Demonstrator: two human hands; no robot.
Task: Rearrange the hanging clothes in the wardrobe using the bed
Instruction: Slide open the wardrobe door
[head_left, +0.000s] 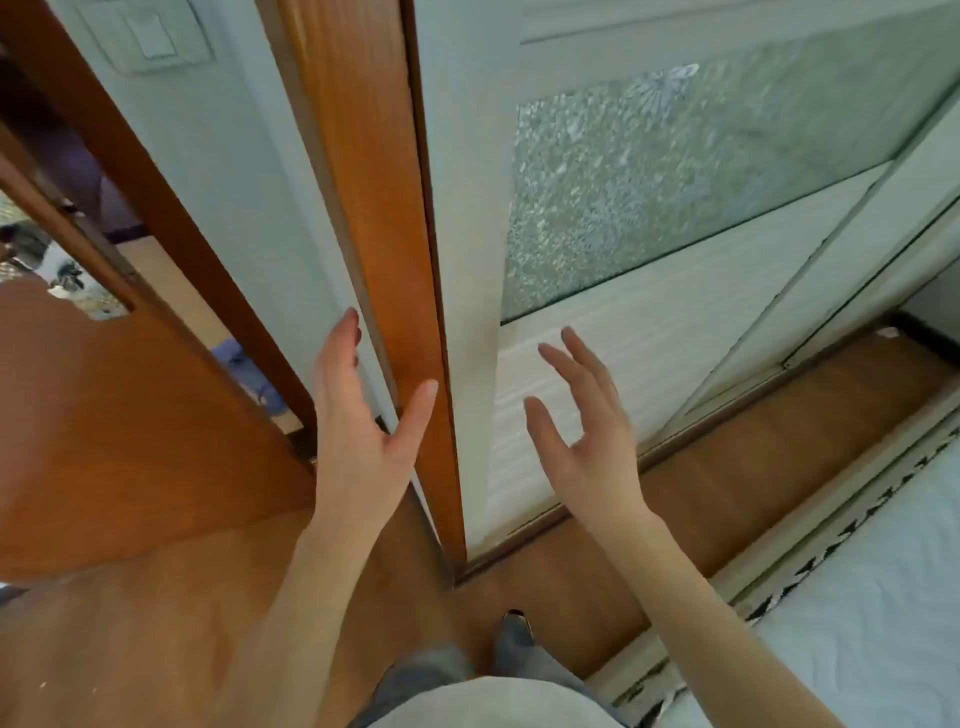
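Observation:
I stand facing a white sliding wardrobe door (613, 364) with a frosted patterned glass panel (649, 197). The door is closed, so no hanging clothes show. My left hand (358, 431) is raised, fingers apart, its thumb by the wooden side panel (374, 208) at the wardrobe's left edge. My right hand (587, 431) is raised in front of the lower white part of the door, fingers spread, holding nothing. The bed (857, 623) with a white cover lies at the lower right.
An open wooden room door (130, 415) stands to the left, with a blue item on the floor beyond it. A light switch (150, 36) sits on the wall at the top left. Wooden floor (753, 467) runs between wardrobe and bed.

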